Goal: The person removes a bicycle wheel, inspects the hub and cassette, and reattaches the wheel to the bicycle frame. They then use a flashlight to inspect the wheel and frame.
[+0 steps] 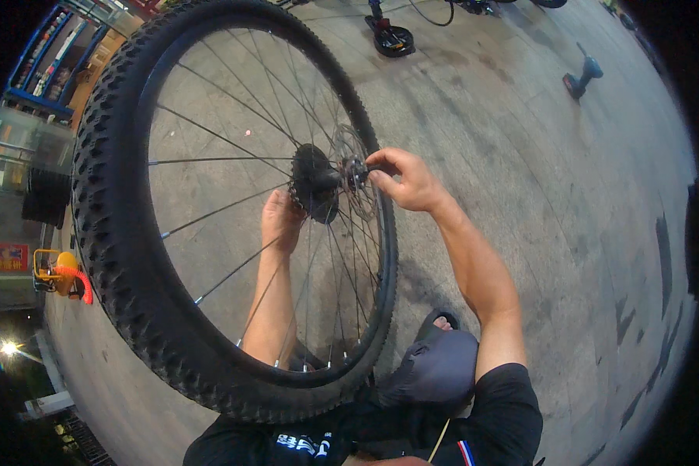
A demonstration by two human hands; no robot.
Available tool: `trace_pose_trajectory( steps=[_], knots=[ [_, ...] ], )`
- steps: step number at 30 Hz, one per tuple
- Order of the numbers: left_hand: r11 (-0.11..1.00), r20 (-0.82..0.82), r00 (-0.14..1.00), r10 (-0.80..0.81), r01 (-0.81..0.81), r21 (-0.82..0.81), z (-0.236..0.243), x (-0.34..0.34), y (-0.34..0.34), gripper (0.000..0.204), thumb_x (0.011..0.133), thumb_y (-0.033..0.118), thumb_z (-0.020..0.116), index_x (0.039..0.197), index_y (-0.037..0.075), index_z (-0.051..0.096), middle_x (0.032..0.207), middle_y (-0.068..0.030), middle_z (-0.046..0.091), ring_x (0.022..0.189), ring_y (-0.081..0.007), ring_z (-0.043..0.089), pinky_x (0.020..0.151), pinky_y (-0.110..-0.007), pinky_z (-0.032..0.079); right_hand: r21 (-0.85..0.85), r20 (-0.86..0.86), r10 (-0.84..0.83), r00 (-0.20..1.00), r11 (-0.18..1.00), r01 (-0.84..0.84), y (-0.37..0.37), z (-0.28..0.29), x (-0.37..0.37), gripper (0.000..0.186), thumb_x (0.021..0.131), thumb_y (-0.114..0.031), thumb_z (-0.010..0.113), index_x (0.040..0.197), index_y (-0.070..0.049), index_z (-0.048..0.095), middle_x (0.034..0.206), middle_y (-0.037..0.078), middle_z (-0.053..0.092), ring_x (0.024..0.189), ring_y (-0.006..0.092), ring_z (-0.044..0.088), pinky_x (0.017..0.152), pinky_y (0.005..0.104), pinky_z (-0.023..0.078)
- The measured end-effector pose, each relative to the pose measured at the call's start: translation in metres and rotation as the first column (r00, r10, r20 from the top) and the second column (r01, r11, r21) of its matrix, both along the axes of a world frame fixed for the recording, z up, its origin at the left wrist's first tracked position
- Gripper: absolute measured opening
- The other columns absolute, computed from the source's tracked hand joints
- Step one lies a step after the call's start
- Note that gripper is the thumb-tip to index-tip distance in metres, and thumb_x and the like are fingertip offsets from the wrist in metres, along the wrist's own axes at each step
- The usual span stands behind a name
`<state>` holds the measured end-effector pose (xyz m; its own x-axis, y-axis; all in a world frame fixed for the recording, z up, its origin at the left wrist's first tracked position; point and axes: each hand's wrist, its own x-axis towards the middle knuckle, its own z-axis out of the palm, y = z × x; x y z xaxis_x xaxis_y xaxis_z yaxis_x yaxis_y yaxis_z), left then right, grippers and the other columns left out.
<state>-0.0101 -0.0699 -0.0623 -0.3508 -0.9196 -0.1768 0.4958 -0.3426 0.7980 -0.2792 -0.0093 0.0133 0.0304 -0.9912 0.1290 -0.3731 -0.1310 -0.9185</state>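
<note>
A bicycle wheel [109,256] with a black knobby tire stands upright and tilted in front of me. At its centre are a black hub [331,180], a dark sprocket cassette [307,175] on the left and a disc brake rotor [349,142] on the right. My left hand [282,224] is seen through the spokes, closed at the cassette's lower left edge; some of its fingers are hidden. On the rotor side, my right hand [408,180] pinches the dark end of the hub axle [365,168] between thumb and fingers.
A cordless power tool [585,74] stands on the concrete floor at the far right. Bicycle parts with a pedal [394,40] are at the top. To the left are a blue shelf rack [54,66] and a yellow device with a red coiled hose [68,268]. My knee [435,369] is close below the wheel.
</note>
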Motion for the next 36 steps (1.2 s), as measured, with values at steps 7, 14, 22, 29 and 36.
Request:
trace_pose_trajectory(
  steps=[7, 14, 22, 29, 36],
  knots=[
    [1.0, 0.087, 0.996, 0.017, -0.017, -0.008, -0.01, 0.006, -0.007, 0.027, 0.098, 0.036, 0.057, 0.094, 0.01, 0.057, 0.085, -0.0006, 0.063, 0.07, -0.009, 0.056, 0.061, -0.022, 0.046, 0.149, -0.032, -0.027, 0.999, 0.988, 0.032, 0.001, 0.018, 0.005, 0.028, 0.086, -0.013, 0.07, 0.109, -0.001, 0.063, 0.091, 0.006, 0.068, 0.085, 0.0141, 0.064, 0.078, 0.0298, 0.051],
    [1.0, 0.093, 0.996, -0.01, 0.011, -0.009, -0.009, 0.009, -0.007, 0.026, 0.099, 0.035, 0.057, 0.09, 0.01, 0.055, 0.078, 0.0008, 0.058, 0.064, -0.0075, 0.05, 0.055, -0.023, 0.042, 0.133, 0.105, -0.08, 0.991, 0.989, 0.066, 0.0, 0.006, 0.01, 0.022, 0.087, -0.011, 0.069, 0.106, -0.001, 0.063, 0.09, 0.003, 0.067, 0.082, 0.0105, 0.062, 0.075, 0.0271, 0.05],
    [0.997, 0.067, 0.997, 0.03, -0.035, 0.071, -0.003, 0.005, -0.005, 0.02, 0.098, 0.026, 0.058, 0.088, 0.01, 0.053, 0.076, 0.0009, 0.055, 0.062, -0.0083, 0.049, 0.056, -0.023, 0.041, 0.108, 0.207, -0.095, 0.974, 0.991, 0.074, 0.001, 0.006, 0.014, 0.02, 0.089, -0.01, 0.068, 0.104, 0.0, 0.061, 0.082, 0.003, 0.066, 0.078, 0.0109, 0.063, 0.07, 0.0272, 0.051],
    [0.998, 0.036, 0.998, -0.059, 0.058, 0.026, -0.006, -0.004, -0.011, 0.02, 0.098, 0.025, 0.059, 0.086, 0.01, 0.055, 0.073, 0.0017, 0.054, 0.06, -0.0085, 0.047, 0.055, -0.024, 0.037, -0.042, -0.024, -0.222, 0.975, 0.974, 0.221, 0.009, 0.019, 0.004, 0.029, 0.089, -0.016, 0.068, 0.114, -0.004, 0.06, 0.099, 0.006, 0.062, 0.08, 0.0109, 0.057, 0.069, 0.0274, 0.049],
    [0.998, 0.193, 0.979, -0.065, 0.069, -0.014, -0.013, -0.021, -0.036, 0.017, 0.097, 0.024, 0.058, 0.089, 0.009, 0.057, 0.069, 0.0017, 0.052, 0.058, -0.0099, 0.047, 0.052, -0.026, 0.039, -0.339, 0.114, 0.109, 0.987, 0.939, -0.065, 0.1, 0.192, 0.081, 0.113, 0.063, -0.051, 0.086, 0.145, 0.002, 0.028, 0.128, 0.015, 0.049, 0.105, 0.0209, 0.053, 0.09, 0.0336, 0.044]
  ],
)
